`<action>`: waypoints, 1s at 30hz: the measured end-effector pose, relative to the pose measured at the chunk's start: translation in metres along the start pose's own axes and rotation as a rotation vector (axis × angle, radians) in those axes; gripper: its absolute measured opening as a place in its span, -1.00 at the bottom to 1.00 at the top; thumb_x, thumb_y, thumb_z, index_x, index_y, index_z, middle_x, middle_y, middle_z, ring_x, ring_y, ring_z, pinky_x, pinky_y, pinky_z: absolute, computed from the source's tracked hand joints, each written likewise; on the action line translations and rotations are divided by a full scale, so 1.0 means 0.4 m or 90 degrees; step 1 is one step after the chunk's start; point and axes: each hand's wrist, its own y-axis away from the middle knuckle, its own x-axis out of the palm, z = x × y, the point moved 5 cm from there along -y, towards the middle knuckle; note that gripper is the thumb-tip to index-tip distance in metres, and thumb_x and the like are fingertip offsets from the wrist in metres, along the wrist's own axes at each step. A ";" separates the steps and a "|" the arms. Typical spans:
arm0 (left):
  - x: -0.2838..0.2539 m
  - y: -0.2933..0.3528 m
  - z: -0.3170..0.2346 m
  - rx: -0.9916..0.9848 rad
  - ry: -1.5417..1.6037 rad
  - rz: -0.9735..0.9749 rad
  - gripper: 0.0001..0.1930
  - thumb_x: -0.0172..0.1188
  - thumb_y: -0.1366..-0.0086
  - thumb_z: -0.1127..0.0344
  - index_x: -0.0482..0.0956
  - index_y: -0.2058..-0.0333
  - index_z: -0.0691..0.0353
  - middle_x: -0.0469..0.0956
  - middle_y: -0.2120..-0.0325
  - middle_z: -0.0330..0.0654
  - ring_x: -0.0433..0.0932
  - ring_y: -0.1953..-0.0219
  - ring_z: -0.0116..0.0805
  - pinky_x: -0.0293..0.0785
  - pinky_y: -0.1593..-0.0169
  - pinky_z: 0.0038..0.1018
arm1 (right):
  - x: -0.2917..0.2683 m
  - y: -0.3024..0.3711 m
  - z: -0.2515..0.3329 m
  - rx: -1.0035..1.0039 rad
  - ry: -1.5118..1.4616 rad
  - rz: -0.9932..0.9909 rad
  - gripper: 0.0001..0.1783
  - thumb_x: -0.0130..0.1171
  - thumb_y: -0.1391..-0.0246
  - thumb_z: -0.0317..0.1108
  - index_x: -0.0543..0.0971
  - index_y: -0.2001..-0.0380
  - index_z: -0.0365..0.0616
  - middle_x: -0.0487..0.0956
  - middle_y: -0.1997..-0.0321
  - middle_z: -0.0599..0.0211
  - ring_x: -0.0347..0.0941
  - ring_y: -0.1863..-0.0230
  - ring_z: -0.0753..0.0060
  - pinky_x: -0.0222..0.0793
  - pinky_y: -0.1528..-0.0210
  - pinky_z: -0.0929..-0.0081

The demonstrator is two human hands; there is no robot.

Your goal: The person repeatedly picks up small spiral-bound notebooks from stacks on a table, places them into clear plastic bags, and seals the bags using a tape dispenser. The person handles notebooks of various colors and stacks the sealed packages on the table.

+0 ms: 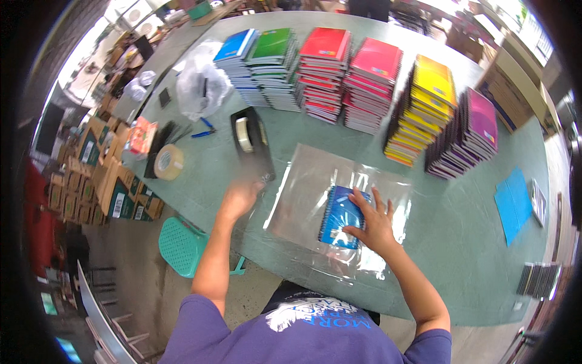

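A blue spiral-bound notebook [341, 227] lies on a clear plastic sheet or bag [297, 200] in front of me. My right hand [377, 225] rests on the notebook's right side, its fingers spread and pressing lightly on the cover. At the near end of a black tape dispenser [262, 142] is my left hand [238, 197], blurred by motion, with the fingers drawn together. Whatever is between those fingers is too smeared to make out. The dispenser carries a roll of tape [244, 134].
Stacks of spiral notebooks in blue [236, 45], green [271, 43], red [325, 45], yellow [434, 79] and purple [480, 118] line the table's far side. Left are a plastic bag [197, 85], blue pliers [204, 129] and a tape roll [169, 162]. Blue sheets [512, 203] lie right.
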 end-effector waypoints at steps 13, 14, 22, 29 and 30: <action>0.206 -0.009 -0.384 0.178 -0.091 0.130 -0.49 0.33 0.09 -0.08 0.57 0.34 0.27 0.56 0.51 0.02 0.58 0.40 -0.09 0.47 0.32 -0.27 | -0.010 0.019 0.002 -0.046 -0.037 -0.162 0.05 0.36 0.23 0.00 0.02 -0.29 0.08 0.29 -0.22 0.28 0.01 -0.32 0.03 -0.03 -0.23 -0.13; 0.201 -0.024 -0.325 0.145 -0.051 0.133 -0.45 0.37 0.12 -0.07 0.55 0.32 0.30 0.57 0.49 0.02 0.58 0.38 -0.13 0.48 0.29 -0.29 | -0.003 0.028 -0.025 0.037 -0.189 -0.189 0.03 0.37 0.23 -0.02 0.05 -0.27 0.02 0.30 -0.20 0.20 0.10 -0.26 0.07 0.08 -0.17 -0.01; 0.223 0.105 -0.296 0.127 0.464 0.042 -0.23 0.43 0.13 0.34 0.22 -0.07 0.34 0.40 0.06 -0.07 0.40 -0.03 -0.27 0.38 -0.04 -0.40 | -0.002 0.113 -0.003 0.207 -0.673 -0.244 -0.15 0.43 0.26 -0.35 0.23 -0.12 -0.16 0.37 0.15 0.25 0.38 0.20 0.44 0.41 0.22 0.50; 0.212 0.126 -0.309 0.286 0.448 0.210 0.00 0.55 0.34 0.39 0.15 -0.13 0.12 0.34 0.04 -0.20 0.35 -0.03 -0.34 0.33 -0.10 -0.39 | -0.009 0.112 0.061 -0.036 -0.534 -0.223 -0.09 0.50 0.41 -0.14 0.31 -0.07 -0.14 0.31 -0.11 0.18 0.31 -0.06 0.33 0.31 -0.05 0.40; 0.218 0.124 -0.320 0.270 0.485 0.221 -0.01 0.56 0.36 0.37 0.17 -0.11 0.11 0.35 0.06 -0.22 0.37 -0.01 -0.35 0.35 -0.07 -0.40 | 0.007 0.098 0.055 0.000 -0.599 -0.200 -0.11 0.50 0.40 -0.13 0.32 -0.06 -0.15 0.33 -0.09 0.20 0.32 -0.05 0.34 0.30 -0.05 0.41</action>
